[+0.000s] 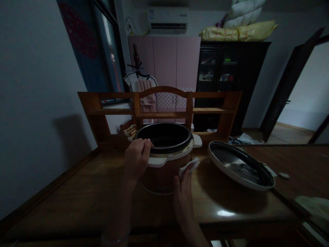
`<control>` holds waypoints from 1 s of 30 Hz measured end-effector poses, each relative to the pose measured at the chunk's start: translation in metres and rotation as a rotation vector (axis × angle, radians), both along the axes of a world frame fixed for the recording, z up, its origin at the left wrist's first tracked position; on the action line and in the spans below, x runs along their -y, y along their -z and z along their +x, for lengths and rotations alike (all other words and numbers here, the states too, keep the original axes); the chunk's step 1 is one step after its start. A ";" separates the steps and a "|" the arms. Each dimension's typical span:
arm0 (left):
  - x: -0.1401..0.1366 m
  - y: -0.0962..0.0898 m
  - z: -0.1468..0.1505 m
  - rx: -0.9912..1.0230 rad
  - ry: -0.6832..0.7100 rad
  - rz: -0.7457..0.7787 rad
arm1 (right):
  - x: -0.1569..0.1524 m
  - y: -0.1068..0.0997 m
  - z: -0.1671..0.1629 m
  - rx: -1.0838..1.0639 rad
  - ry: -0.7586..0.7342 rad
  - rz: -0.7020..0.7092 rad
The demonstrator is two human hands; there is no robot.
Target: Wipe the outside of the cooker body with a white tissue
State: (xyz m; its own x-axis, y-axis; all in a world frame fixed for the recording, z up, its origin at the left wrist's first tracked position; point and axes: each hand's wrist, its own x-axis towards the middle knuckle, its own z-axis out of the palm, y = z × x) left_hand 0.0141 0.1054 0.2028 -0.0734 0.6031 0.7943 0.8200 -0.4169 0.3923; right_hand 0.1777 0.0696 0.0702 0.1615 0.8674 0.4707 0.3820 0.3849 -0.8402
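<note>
An electric pressure cooker (156, 178) stands on the wooden desk, its top off and the dark inner pot (164, 135) showing inside. My left hand (137, 156) is closed over the near left of the rim, fingers curled out of sight past the edge. Against the cooker's right side, my right hand (183, 187) presses a folded white tissue (189, 166), which sticks out beyond the fingertips. The cooker's lid (241, 166) lies underside up to the right, tilted, with its metal inner plate visible.
The wooden desk (84, 192) has a low shelf rack (161, 115) along its back, just behind the cooker. A small bundle of light brown pieces (130, 131) sits left of the pot. A small round white object (284, 175) lies right of the lid. A wall borders the left.
</note>
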 end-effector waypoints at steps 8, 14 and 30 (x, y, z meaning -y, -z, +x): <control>0.000 0.000 0.001 0.011 -0.005 -0.007 | 0.003 -0.026 0.004 0.133 -0.043 0.116; -0.001 0.000 0.000 0.008 -0.007 0.006 | 0.016 -0.006 -0.008 0.230 -0.049 0.121; -0.001 0.000 0.001 0.015 0.000 0.011 | -0.001 0.006 0.007 -0.186 -0.092 -0.106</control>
